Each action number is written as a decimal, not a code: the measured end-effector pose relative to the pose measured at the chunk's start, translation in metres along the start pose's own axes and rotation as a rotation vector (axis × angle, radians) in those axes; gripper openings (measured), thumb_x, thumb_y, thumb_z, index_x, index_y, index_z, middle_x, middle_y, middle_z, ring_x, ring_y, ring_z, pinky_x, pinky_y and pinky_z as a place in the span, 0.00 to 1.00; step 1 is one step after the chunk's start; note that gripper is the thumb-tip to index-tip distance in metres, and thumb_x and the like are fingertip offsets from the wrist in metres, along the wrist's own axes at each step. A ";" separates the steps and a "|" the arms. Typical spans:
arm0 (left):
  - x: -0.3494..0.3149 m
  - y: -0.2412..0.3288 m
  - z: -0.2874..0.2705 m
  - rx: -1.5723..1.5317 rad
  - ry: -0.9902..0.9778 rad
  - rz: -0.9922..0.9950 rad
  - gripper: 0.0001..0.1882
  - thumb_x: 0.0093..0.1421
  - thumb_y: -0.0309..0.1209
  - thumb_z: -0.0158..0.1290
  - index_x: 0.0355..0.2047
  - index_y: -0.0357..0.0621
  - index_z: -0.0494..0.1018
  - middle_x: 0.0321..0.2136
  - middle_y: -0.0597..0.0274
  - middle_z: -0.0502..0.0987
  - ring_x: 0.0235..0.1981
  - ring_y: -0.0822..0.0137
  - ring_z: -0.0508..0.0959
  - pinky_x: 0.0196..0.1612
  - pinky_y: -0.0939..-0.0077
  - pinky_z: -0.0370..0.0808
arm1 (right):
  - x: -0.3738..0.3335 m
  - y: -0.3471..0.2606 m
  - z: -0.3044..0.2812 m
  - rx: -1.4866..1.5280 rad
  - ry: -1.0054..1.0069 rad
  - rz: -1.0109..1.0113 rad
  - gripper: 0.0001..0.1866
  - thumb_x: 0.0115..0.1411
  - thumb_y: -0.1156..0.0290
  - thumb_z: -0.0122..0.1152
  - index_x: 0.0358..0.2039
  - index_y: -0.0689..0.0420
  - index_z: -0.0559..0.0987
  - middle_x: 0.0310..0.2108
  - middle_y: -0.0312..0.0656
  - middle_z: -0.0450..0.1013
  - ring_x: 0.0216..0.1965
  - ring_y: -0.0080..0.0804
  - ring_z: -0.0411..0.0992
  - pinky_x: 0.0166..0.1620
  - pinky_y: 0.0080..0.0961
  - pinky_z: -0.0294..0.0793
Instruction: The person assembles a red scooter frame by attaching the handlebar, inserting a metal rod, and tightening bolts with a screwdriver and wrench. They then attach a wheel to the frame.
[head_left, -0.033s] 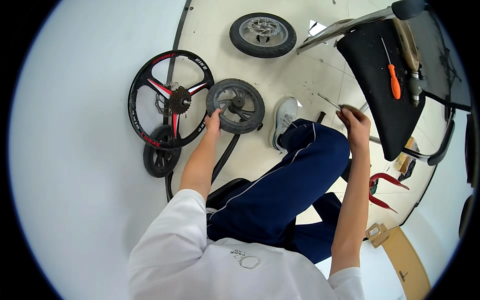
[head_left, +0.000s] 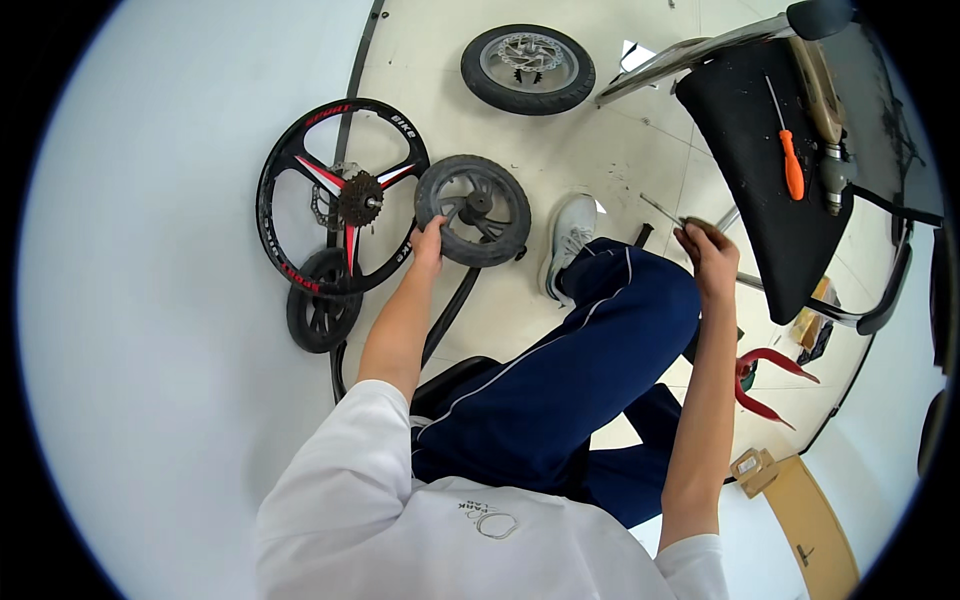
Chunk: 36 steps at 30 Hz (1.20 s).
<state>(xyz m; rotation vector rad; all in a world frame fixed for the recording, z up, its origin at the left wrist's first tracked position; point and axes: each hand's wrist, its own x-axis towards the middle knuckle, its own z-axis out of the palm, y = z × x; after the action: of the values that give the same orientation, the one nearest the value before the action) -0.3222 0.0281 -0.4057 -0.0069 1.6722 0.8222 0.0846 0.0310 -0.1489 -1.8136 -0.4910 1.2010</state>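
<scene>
My left hand (head_left: 428, 243) grips the tyre edge of a small black wheel (head_left: 505, 236), fingers wrapped round its lower left side. The wheel faces up at me, with its hub in the middle. My right hand (head_left: 712, 255) is raised beyond my bent knee and closed round a thin metal-shafted tool (head_left: 660, 208). Its slim shaft points up and left toward the small wheel, well apart from it; most of its handle end is hidden by my fingers. Just left of the small wheel stands a larger black spoked wheel (head_left: 271, 232) with red and white accents and a sprocket cluster (head_left: 360, 200).
Another small wheel (head_left: 318, 330) rests below the large one, against the white wall. A wheel with a brake disc (head_left: 570, 97) lies on the tiled floor ahead. On the black chair seat (head_left: 735, 130) at right are an orange-handled screwdriver (head_left: 792, 170) and a power tool (head_left: 822, 100). A red fork-shaped part (head_left: 775, 357) lies nearby.
</scene>
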 end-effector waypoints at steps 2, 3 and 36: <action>-0.014 0.010 0.005 0.031 -0.062 0.046 0.22 0.51 0.32 0.60 0.44 0.30 0.73 0.33 0.55 0.78 0.34 0.64 0.78 0.40 0.71 0.73 | 0.014 0.050 -0.024 0.060 0.126 0.070 0.14 0.59 0.80 0.60 0.42 0.77 0.76 0.40 0.53 0.76 0.38 0.39 0.79 0.46 0.28 0.81; -0.009 0.014 0.004 0.082 -0.068 0.096 0.21 0.51 0.32 0.61 0.43 0.31 0.73 0.33 0.56 0.78 0.33 0.65 0.78 0.39 0.71 0.73 | 0.017 0.069 -0.023 0.084 0.191 0.110 0.13 0.58 0.80 0.60 0.42 0.76 0.76 0.39 0.52 0.77 0.38 0.39 0.79 0.45 0.28 0.82; 0.097 0.022 0.088 0.208 -0.083 0.165 0.13 0.63 0.22 0.51 0.48 0.29 0.71 0.40 0.50 0.77 0.38 0.63 0.78 0.45 0.73 0.77 | 0.110 0.351 0.009 -0.583 0.151 0.288 0.15 0.52 0.69 0.64 0.38 0.65 0.81 0.34 0.52 0.80 0.35 0.39 0.80 0.42 0.31 0.76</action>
<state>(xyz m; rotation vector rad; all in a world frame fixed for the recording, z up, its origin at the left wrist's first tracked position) -0.2840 0.1302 -0.4816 0.3089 1.6880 0.7558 0.0782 -0.0744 -0.5018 -2.5230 -0.5427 1.1709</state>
